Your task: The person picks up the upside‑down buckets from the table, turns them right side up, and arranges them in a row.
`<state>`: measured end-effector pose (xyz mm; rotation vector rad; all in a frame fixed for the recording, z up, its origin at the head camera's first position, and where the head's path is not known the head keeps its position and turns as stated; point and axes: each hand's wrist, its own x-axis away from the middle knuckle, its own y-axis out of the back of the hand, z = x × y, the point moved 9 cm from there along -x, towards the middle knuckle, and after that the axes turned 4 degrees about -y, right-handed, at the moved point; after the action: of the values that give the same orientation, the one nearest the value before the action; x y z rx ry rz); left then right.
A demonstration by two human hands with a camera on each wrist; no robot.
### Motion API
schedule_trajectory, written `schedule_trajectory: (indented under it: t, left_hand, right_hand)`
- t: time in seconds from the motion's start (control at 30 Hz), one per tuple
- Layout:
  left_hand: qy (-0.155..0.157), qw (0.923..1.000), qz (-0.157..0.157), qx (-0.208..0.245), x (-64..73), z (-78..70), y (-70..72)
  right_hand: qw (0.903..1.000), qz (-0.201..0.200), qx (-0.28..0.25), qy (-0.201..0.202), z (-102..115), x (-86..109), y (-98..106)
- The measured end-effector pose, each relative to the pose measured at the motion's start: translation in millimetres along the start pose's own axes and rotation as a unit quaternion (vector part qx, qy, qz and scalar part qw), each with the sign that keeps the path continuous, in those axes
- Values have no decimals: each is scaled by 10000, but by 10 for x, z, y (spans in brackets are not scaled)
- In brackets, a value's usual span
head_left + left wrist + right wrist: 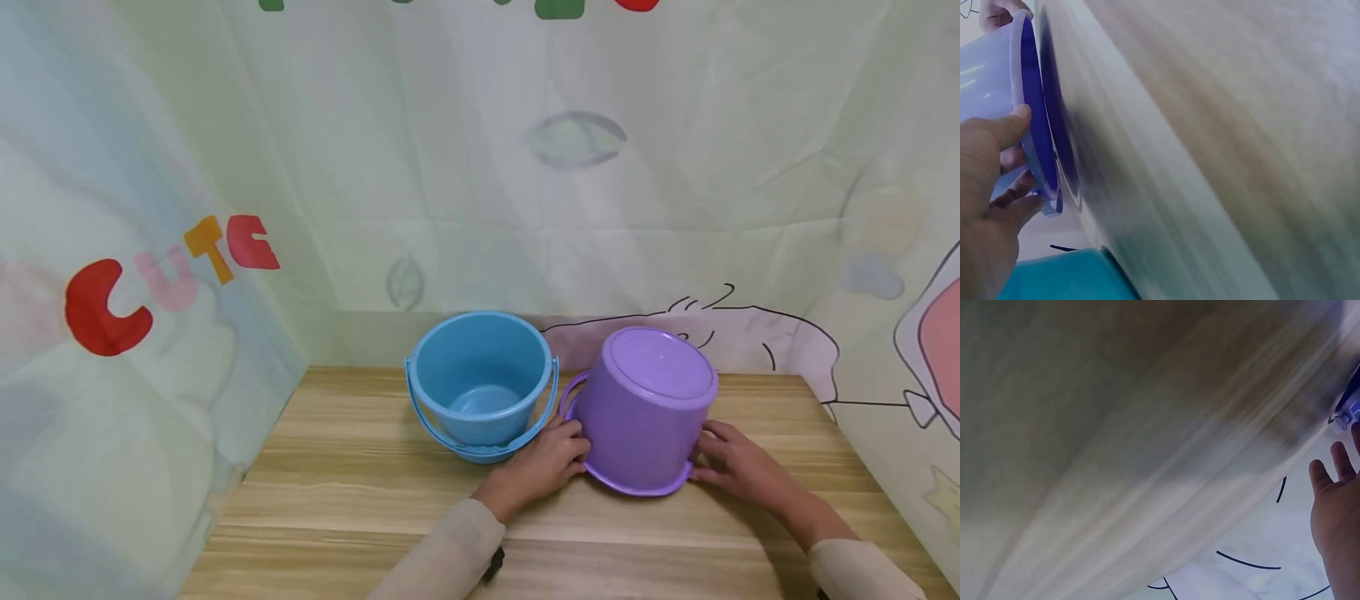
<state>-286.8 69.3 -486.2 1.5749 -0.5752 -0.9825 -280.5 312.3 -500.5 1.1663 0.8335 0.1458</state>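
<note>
A purple bucket point(637, 429) is upside down over the table, its base tipped up toward me. My left hand point(546, 460) grips its rim on the left, and in the left wrist view the thumb point(1013, 125) lies along that rim. Between the rim and the tabletop a narrow dark gap shows there. On the bucket's other side, my right hand point(738, 468) holds the lower edge with thumb and fingers. The right wrist view catches only part of that hand point(1341, 512) and a sliver of bucket. The purple handle point(567, 392) sticks out at the left.
Just left of the purple bucket stands a blue bucket point(487, 429), upright, its handle point(438, 435) hanging down in front. Behind the wooden table point(360, 500) hangs a printed curtain point(450, 208), which also closes off both sides.
</note>
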Motion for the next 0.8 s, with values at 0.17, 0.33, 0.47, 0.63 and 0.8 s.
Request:
schedule_trajectory:
  t: [0.17,0.33,0.47,0.63,0.8]
  left_hand:
    - [-66,9999,-49,80,12,-16,30]
    - [-132,9993,-307,185,25,-31,72]
    - [-123,9986,-456,259,34,-30,92]
    - [-48,9982,-455,380,53,-29,101]
    - [58,9973,-463,559,68,-29,122]
  right_hand:
    - [9990,116,-238,-363,-15,24,-5]
    - [9988,25,-285,-392,18,54,7]
    - [9990,-141,-260,-326,49,68,35]
    - [9989,-205,-268,-319,88,75,70]
    - [9988,-303,-223,-323,118,91,119]
